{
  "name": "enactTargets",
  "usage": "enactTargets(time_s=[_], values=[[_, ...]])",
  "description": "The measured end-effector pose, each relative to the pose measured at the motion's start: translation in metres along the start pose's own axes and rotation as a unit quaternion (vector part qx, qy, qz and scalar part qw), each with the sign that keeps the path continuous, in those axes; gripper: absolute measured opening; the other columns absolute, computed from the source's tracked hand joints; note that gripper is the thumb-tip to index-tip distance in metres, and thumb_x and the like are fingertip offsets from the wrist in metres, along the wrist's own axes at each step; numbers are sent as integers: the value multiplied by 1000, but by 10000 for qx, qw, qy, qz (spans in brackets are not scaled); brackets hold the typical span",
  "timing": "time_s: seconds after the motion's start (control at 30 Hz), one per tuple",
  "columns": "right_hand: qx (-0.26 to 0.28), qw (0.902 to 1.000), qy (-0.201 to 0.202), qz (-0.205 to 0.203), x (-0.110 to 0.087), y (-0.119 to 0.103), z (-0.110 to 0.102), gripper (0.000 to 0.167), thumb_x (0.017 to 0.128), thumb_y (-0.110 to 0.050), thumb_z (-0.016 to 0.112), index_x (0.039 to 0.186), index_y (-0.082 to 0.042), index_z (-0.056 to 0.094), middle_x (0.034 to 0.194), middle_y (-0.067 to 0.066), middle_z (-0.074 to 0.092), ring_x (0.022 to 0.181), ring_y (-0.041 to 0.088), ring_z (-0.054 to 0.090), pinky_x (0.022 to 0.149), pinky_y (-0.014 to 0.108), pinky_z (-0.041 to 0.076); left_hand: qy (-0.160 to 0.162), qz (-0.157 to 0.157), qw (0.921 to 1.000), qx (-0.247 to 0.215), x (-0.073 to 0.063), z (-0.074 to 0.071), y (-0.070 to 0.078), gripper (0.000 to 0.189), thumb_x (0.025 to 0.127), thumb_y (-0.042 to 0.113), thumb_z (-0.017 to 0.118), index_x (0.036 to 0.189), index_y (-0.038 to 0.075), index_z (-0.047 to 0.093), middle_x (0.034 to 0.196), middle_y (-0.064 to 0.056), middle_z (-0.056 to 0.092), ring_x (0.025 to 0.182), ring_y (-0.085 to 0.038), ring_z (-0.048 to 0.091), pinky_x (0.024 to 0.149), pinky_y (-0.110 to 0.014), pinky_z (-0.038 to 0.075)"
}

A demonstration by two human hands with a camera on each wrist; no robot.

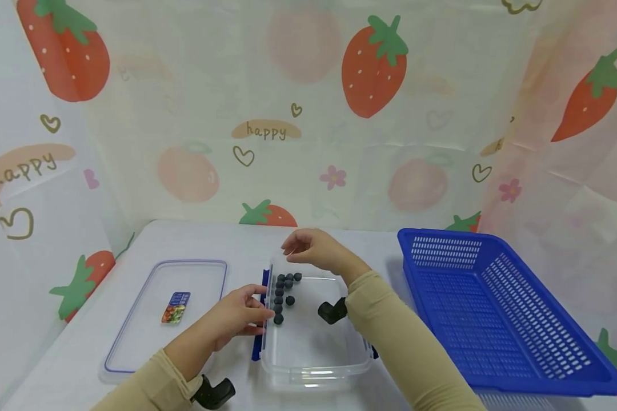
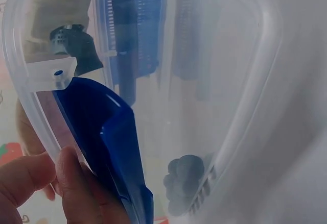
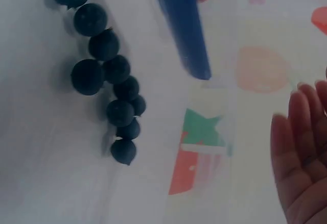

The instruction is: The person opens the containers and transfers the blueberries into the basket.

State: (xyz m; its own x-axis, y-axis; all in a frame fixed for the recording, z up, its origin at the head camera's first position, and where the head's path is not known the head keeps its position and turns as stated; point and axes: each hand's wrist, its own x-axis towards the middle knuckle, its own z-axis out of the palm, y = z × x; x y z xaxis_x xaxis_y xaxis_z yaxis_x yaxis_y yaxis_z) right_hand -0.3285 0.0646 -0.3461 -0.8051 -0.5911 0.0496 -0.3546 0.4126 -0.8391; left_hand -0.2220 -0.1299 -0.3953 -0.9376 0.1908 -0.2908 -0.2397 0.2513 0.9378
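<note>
A clear plastic box (image 1: pixel 329 342) stands on the white table, with blue latches (image 1: pixel 257 347) on its sides. Several blueberries (image 1: pixel 279 301) lie inside in a row along its left wall, a few of them set off to the right. My left hand (image 1: pixel 239 311) grips that left side, thumb at the rim and fingers by the latch; the left wrist view shows finger and thumb at the rim beside the blue latch (image 2: pixel 110 137). Over the box's far left corner is my right hand (image 1: pixel 319 251), fingers loosely bent. In the right wrist view its fingers (image 3: pixel 301 152) look relaxed, apart from the blueberries (image 3: pixel 103 44).
A clear lid (image 1: pixel 203 285) with a blue seal lies on the left of the table, a small printed label (image 1: pixel 176 308) on it. At the right stands a large blue perforated basket (image 1: pixel 473 319). A strawberry-printed sheet (image 1: pixel 334 142) hangs behind the table.
</note>
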Motion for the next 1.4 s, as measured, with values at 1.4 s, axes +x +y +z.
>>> enactTargets(time_s=[1.4], values=[[-852, 9809, -1594, 714, 17, 46, 26, 15, 80, -3, 68, 94, -6, 68, 88, 1, 65, 82, 13, 58, 78, 25, 51, -58, 62, 9999, -112, -2, 0, 0, 59, 80, 15, 70, 131, 8, 42, 89, -11, 58, 75, -20, 58, 69, -33, 55]])
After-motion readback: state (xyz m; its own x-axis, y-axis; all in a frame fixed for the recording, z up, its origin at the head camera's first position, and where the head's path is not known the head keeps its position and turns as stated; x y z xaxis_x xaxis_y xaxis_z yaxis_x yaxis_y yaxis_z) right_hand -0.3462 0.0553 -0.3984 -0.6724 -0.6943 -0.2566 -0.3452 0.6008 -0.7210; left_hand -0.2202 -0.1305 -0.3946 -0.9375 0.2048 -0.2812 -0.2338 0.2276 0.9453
